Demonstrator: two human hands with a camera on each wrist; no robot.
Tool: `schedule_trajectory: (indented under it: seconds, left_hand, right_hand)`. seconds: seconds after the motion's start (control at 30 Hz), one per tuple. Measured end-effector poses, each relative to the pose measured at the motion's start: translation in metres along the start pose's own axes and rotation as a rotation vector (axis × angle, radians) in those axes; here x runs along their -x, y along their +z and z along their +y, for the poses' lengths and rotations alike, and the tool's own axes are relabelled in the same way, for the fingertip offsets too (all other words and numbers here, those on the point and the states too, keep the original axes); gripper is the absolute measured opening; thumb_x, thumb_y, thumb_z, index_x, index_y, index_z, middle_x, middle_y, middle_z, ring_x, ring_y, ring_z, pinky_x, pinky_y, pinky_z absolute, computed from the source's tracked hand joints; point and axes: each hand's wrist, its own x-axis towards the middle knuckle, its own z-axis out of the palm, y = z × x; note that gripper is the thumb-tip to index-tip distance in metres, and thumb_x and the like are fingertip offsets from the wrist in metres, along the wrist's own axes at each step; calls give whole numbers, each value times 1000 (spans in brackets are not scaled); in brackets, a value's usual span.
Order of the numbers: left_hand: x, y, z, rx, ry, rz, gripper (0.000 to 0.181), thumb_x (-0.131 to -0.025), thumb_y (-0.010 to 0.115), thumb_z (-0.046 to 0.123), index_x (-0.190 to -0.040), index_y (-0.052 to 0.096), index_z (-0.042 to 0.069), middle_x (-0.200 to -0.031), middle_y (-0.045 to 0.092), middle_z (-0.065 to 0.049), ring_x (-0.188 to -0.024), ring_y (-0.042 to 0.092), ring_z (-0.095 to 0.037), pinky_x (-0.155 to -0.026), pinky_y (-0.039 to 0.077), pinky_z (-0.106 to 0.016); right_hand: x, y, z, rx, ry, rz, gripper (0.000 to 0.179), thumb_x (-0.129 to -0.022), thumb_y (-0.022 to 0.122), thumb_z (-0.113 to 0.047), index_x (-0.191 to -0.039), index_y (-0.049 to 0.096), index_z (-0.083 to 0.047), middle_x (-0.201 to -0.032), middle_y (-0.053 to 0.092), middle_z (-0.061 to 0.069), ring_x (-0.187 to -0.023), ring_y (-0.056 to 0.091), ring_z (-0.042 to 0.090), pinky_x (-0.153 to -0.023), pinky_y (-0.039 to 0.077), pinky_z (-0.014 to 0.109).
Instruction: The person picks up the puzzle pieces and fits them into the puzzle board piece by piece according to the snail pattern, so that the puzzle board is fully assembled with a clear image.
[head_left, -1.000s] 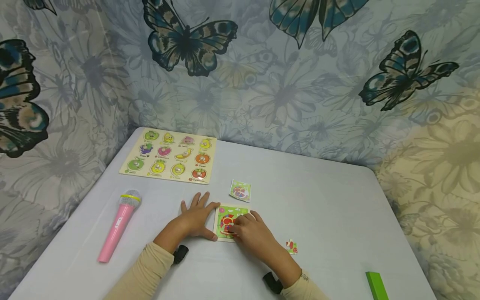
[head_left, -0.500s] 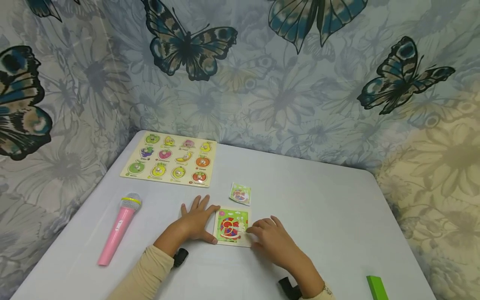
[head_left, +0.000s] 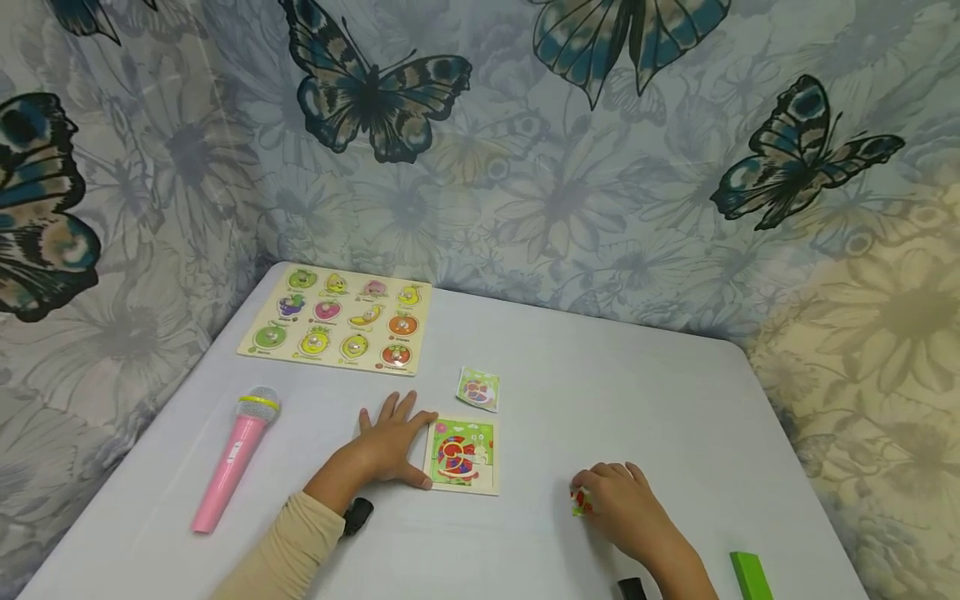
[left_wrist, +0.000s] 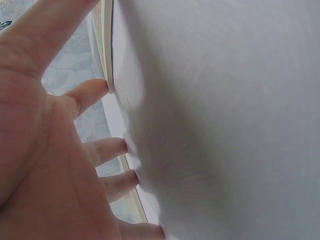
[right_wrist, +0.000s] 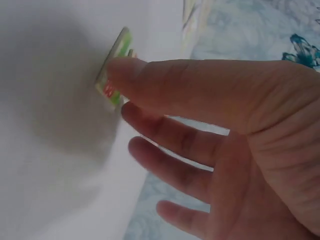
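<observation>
A square snail jigsaw puzzle in a pale wooden frame lies at the middle of the table, with a bare gap at its lower right. My left hand spreads its fingers along the frame's left side, thumb at the near corner and index finger at the far one; the left wrist view has that fingertip against the frame edge. Off to the right, my right hand pinches a red and green puzzle piece. In the right wrist view the thumb covers much of the piece, which looks tilted.
Behind the puzzle lies a small snail picture card. A fruit peg board is at the back left, and a pink toy microphone lies at left. A green block sits near the front right.
My right hand has left the puzzle and moved right to the loose piece, which it now pinches. The left hand stays at the frame.
</observation>
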Motion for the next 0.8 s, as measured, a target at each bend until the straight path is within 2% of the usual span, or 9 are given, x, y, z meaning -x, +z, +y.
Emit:
schedule_trajectory:
  seconds: [0.37, 0.5, 0.63, 0.8]
  left_hand:
    - [-1, 2, -1, -19, 0, 4, 96, -60, 90, 44, -142, 46, 20, -159, 19, -20, -146, 9, -46, -103, 9, -79]
    - [-2, 2, -2, -22, 1, 3, 97, -60, 90, 44, -143, 46, 20, -159, 18, -20, -146, 8, -45, -103, 9, -79]
    - [-4, 1, -3, -21, 0, 3, 97, -60, 90, 44, -143, 46, 20, -160, 17, -19, -147, 7, -45, -103, 8, -79]
    - [-4, 1, -3, -17, 5, 6, 96, -60, 91, 43, -143, 46, 20, -160, 18, -20, -146, 7, -46, -103, 8, -79]
  right_hand:
    - [1, 8, 5, -2, -10, 10, 38, -66, 86, -4, -96, 69, -18, -91, 65, -7, -101, 62, 26, -98, 39, 62]
    - [-4, 8, -2, 15, -61, 43, 36, -67, 85, -3, -95, 69, -18, -91, 65, -8, -100, 62, 25, -99, 39, 59]
    - [-19, 6, -22, 39, -131, 51, 33, -70, 84, -4, -96, 70, -17, -95, 67, -5, -100, 62, 24, -101, 39, 58]
    - [-39, 9, -47, 45, -267, 73, 28, -73, 84, -12, -98, 73, -18, -99, 68, -4, -100, 62, 20, -102, 40, 57]
